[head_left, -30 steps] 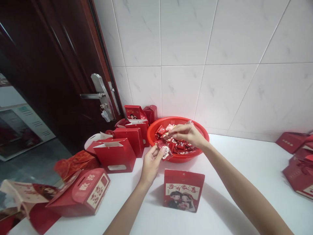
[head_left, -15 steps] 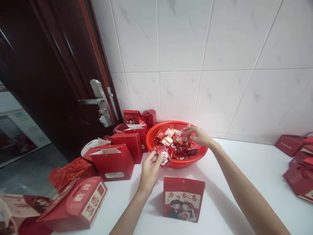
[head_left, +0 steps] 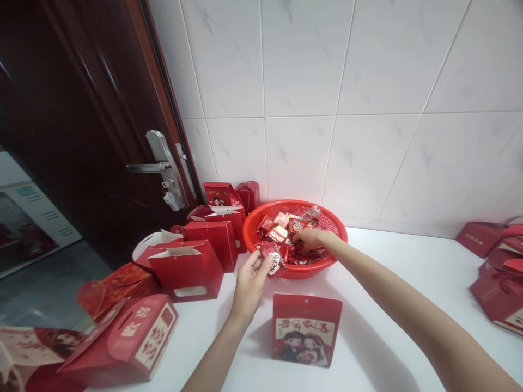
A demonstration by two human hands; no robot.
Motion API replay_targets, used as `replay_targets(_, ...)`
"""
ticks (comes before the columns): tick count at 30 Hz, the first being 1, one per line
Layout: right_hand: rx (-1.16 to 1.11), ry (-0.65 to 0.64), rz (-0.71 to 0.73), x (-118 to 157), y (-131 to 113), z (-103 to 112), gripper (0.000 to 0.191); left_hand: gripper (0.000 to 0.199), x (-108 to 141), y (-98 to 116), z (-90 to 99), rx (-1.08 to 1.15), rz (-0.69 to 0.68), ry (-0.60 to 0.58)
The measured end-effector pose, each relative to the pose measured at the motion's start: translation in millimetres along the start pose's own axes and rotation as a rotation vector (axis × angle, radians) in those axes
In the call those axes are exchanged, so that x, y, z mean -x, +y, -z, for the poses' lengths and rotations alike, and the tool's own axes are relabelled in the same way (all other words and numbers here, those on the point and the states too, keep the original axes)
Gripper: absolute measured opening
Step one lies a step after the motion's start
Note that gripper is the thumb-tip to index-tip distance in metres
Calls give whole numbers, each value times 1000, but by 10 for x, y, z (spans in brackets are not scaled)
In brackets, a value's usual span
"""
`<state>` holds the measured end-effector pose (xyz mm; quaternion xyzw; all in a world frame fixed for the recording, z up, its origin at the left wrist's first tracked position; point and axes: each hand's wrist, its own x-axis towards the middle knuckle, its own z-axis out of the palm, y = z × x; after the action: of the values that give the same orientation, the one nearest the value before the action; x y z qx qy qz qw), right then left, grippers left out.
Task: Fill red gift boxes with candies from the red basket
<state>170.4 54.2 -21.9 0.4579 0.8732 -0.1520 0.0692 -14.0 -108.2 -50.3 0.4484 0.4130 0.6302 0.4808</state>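
A red plastic basket (head_left: 338,234) with perforated sides holds several wrapped candies (head_left: 279,234). At its front left rim, my left hand (head_left: 250,280) pinches a red and white candy packet (head_left: 273,261). My right hand (head_left: 310,241) reaches into the basket, fingers down among the candies; its fingertips are partly hidden, so whether they grip anything is unclear. In front of the basket stands a red gift box (head_left: 306,329) with a cartoon couple printed on its face. Neither hand touches that box.
Several red gift boxes (head_left: 186,272) line the left side of the white table (head_left: 379,305), some with tops open. More red boxes (head_left: 496,272) sit at the far right. A tiled wall (head_left: 302,152) stands behind, and a dark door (head_left: 102,109) with a handle at left.
My right hand has moved from the basket's back right side leftward and forward, deeper among the candies. My left hand keeps its packet in nearly the same place.
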Motion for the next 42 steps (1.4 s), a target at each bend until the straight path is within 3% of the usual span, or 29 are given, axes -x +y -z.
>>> replay_targets(3, -16, 35, 9, 17, 32, -16, 20, 48, -2, -7, 3, -11, -8, 2)
replay_targets(9, -129, 207, 68, 14, 66, 0, 32, 49, -9, -19, 9, -15, -11, -6)
replay_targets(14, -227, 90, 132, 20, 31, -17, 12, 47, -9, -43, 19, -10, -3, -14)
replay_targets(17, -246, 27, 105, 24, 19, -30, 28, 48, -11, -51, 24, -9, 5, -10)
replay_targets(21, -278, 9, 76, 35, -12, -60, 11, 47, -16, -53, 21, -13, -1, -3)
replay_targets(25, -351, -16, 61, 44, -50, -102, 45, 49, -19, -47, 11, -8, -7, -2)
replay_targets(28, -414, -57, 62, 27, -55, -125, 49, 50, -17, -35, 5, -6, -2, -1)
replay_targets(30, -445, -52, 76, 11, -49, -128, 41, 50, -14, -27, 2, -6, 2, -3)
replay_targets(35, -542, 48, 116, 15, -37, -71, 17, 48, -4, -17, -2, -2, 7, -10)
replay_targets(42, -791, 227, 192, 131, -11, 62, 29, 46, -6, 2, -3, -10, 6, 0)
